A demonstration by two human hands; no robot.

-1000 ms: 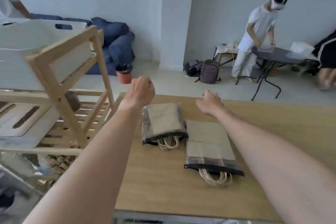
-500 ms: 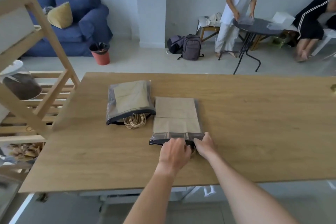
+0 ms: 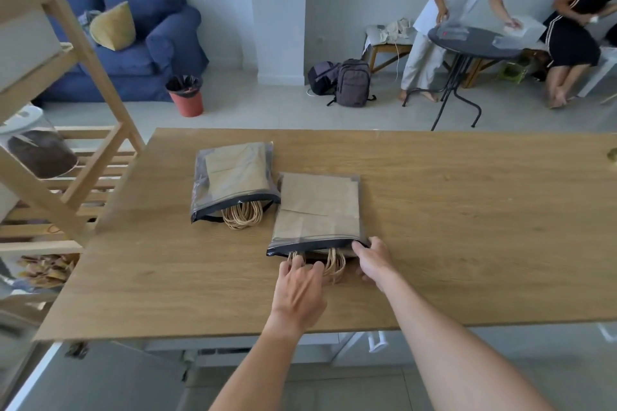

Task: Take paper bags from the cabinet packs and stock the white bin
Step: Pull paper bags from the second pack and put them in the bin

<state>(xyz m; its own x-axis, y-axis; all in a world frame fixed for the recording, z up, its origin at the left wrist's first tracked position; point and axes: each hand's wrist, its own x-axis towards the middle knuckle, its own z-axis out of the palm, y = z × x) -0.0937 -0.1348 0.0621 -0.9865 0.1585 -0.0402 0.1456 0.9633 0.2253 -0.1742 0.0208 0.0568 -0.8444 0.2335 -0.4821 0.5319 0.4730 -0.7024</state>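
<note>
The nearer pack [image 3: 317,213] lay flat on the wooden table [image 3: 467,217], a clear plastic sleeve with a dark strip along its open mouth, stretched over a stack of flat, matte brown paper bags. Twisted paper-cord handles [image 3: 334,265], pale tan and looped, spilled from the mouth toward the table's near edge. The left hand [image 3: 300,289] rested palm down just below that mouth, its fingers [image 3: 293,265] spread loosely and threaded among the handles; whether it gripped any could not be told. The right hand [image 3: 374,262] sat at the pack's near right corner, its fingertips curled onto the dark edge of the sleeve, the thumb hidden beneath.

A second pack [image 3: 233,180] of the same make lay just beside the first on the left and slightly farther back, its corner touching or nearly touching, its own bundle of cord handles bulging out. The tabletop was smooth, with a light oak grain.

At the left stood a pale slatted wooden rack [image 3: 83,157] holding a clear jar [image 3: 36,147] of dark contents. Beyond the table were a blue fabric sofa [image 3: 143,43], a red bin [image 3: 187,97], grey backpacks [image 3: 350,82] and a round black table [image 3: 474,43] with two people at it.
</note>
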